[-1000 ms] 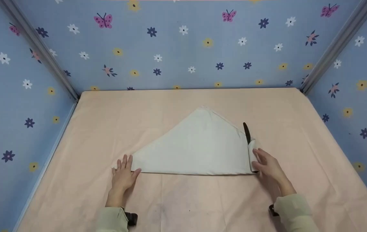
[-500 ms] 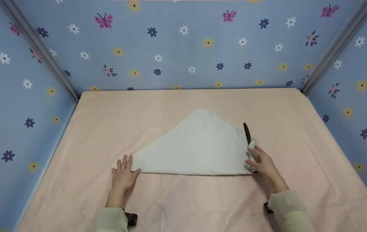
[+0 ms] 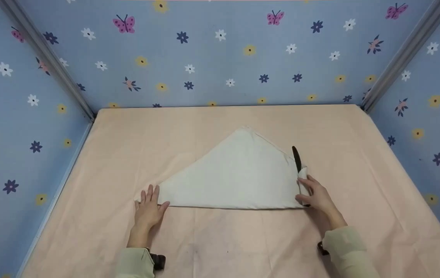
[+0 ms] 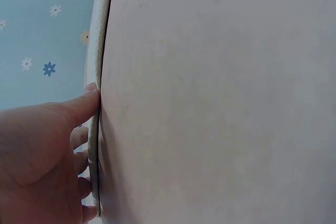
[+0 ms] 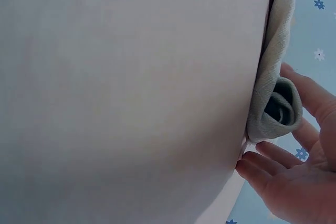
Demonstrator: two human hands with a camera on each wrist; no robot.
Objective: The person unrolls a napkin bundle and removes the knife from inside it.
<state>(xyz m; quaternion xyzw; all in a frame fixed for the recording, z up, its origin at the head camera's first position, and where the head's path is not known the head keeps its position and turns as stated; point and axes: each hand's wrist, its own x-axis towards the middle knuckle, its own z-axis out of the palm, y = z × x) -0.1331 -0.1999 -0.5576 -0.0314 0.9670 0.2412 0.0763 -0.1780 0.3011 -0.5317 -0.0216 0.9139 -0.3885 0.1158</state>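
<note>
A white cloth napkin (image 3: 227,177), folded to a low peak, lies flat on the table. Its right end is wound into a small roll (image 5: 275,111), and the open coil shows in the right wrist view. Out of the roll's far end sticks a dark, narrow knife-shaped piece (image 3: 296,157). My right hand (image 3: 318,196) holds the roll, thumb and fingers curled about it. At the napkin's left corner my left hand (image 3: 148,210) rests with its fingers spread and straight. In the left wrist view its thumb (image 4: 84,104) lies along the napkin's front edge.
A pale peach cloth (image 3: 227,239) with light creases covers the table. Blue panels (image 3: 220,58) patterned with flowers and butterflies stand behind and at both sides, with grey posts (image 3: 401,58) at the back corners. Each wrist wears a black device (image 3: 158,262).
My right hand has shifted left onto the roll, and its thumb and fingers have closed in on it. The left hand stays in place.
</note>
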